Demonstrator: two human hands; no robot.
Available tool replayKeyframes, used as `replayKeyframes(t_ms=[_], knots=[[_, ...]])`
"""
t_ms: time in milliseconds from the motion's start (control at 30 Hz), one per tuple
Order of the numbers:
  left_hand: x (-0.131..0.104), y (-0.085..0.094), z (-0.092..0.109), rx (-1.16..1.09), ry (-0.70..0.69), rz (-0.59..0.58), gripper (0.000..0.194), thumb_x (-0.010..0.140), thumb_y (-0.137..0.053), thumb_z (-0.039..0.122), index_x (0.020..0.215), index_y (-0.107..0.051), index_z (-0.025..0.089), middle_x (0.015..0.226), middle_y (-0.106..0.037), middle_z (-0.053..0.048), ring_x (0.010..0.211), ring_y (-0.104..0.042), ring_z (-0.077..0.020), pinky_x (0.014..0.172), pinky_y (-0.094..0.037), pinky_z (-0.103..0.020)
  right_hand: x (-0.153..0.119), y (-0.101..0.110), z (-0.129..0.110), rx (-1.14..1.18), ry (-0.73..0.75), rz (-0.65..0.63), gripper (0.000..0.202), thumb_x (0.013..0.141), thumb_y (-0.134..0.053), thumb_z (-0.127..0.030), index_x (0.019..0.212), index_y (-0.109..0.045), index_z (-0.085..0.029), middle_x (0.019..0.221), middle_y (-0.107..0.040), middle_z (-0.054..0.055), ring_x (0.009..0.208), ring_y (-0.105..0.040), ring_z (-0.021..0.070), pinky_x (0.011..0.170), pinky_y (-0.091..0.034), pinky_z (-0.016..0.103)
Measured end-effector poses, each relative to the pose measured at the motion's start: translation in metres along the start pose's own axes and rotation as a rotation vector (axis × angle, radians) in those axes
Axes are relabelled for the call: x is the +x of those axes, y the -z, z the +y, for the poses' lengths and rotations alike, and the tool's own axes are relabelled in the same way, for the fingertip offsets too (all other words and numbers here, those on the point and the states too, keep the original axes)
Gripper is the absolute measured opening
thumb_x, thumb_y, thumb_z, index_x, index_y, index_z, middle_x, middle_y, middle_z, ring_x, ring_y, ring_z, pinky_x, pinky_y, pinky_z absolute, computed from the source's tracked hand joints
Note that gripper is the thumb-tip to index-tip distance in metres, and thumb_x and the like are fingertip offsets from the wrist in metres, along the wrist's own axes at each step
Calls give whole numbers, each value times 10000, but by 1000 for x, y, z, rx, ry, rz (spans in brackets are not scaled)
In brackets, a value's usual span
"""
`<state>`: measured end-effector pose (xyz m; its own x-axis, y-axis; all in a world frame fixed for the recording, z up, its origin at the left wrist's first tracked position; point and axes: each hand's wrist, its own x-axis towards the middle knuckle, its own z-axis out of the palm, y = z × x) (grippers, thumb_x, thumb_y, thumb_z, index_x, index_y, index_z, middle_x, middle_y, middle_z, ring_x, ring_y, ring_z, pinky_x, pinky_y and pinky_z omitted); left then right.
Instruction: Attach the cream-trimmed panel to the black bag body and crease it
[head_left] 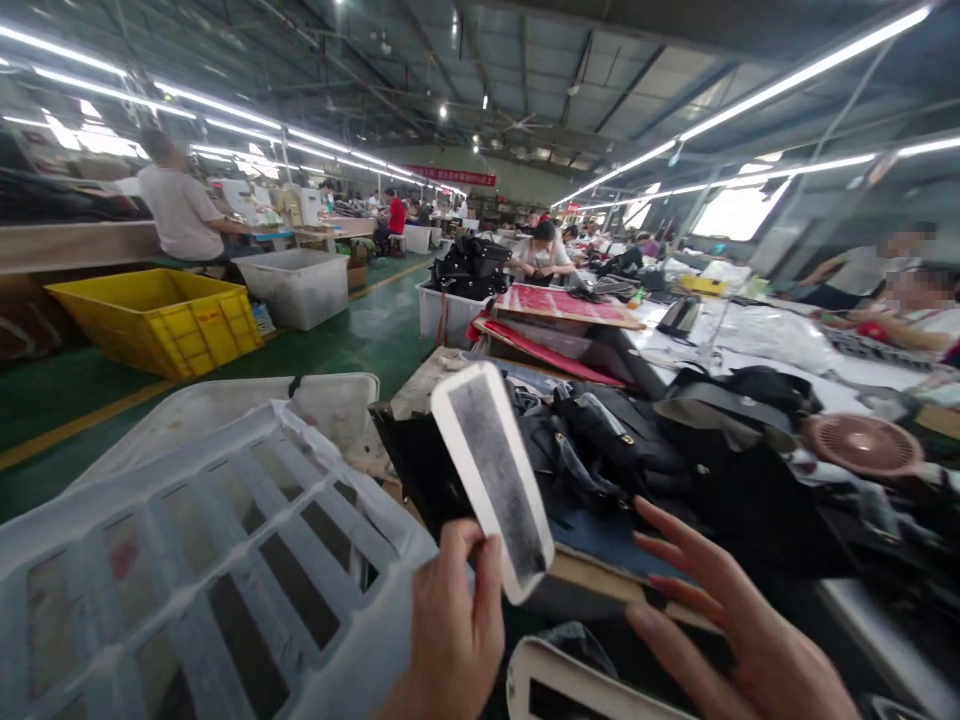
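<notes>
Low in the middle of the frame, our left hand [454, 640] pinches the bottom end of a flat white-edged grey panel [495, 478], held upright and tilted. Our right hand [739, 640], lower right, has its grip spread, fingers apart, touching nothing. Black bags [600, 440] crowd the surface [600, 540] behind; a white crate [187, 540] sits lower left.

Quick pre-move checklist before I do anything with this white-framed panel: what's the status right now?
1. Left hand grips the white-framed panel at its lower end: ok.
2. Right hand free, fingers spread, holding nothing: ok.
3. Panel clear of the black bags behind it: cannot tell, they overlap in view.
4. White plastic crate at left within reach: ok.
5. Table edge ahead uncluttered: not ok, bags piled on it.
6. Pink fan running: cannot tell.
</notes>
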<state>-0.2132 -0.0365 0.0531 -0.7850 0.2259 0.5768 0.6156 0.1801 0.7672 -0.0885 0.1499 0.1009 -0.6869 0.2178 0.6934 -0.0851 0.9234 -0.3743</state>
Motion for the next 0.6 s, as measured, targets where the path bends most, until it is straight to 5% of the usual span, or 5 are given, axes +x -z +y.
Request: replayKeyframes(t_ms=[133, 300, 433, 600], knots=[[-55, -28, 48, 122, -206, -79, 186, 980, -440, 195, 1125, -480, 304, 876, -718, -29, 801, -704, -215, 754, -502, -330, -4, 11, -31, -21, 13, -56, 691, 888, -635, -516, 1477, -367, -273, 1300, -651, 113, 1022, -715, 292, 700, -664, 326], [-69, -32, 62, 21, -369, -342, 123, 997, -441, 289, 1115, -477, 290, 947, -732, -34, 835, -721, -223, 721, -532, -334, -27, 35, -30, -9, -62, 3, 580, 873, -628, -367, 1409, -429, -269, 1222, -673, 97, 993, -716, 262, 774, -652, 346], [-68, -34, 69, -111, -262, -549, 211, 981, -506, 358, 1188, -521, 318, 1070, -723, -9, 992, -700, -208, 837, -550, -317, -35, 58, -23, 2, -52, -62, 623, 843, -672, -346, 1413, -428, -277, 1262, -647, 98, 1017, -706, 261, 822, -634, 361], [-63, -33, 83, -241, -180, -754, 320, 950, -542, 233, 1262, -572, 296, 1211, -694, -19, 1135, -644, -183, 967, -498, -264, -40, 69, -12, 45, -58, -80, 639, 780, -754, -329, 1354, -480, -271, 1244, -660, 67, 1025, -697, 246, 908, -596, 355]])
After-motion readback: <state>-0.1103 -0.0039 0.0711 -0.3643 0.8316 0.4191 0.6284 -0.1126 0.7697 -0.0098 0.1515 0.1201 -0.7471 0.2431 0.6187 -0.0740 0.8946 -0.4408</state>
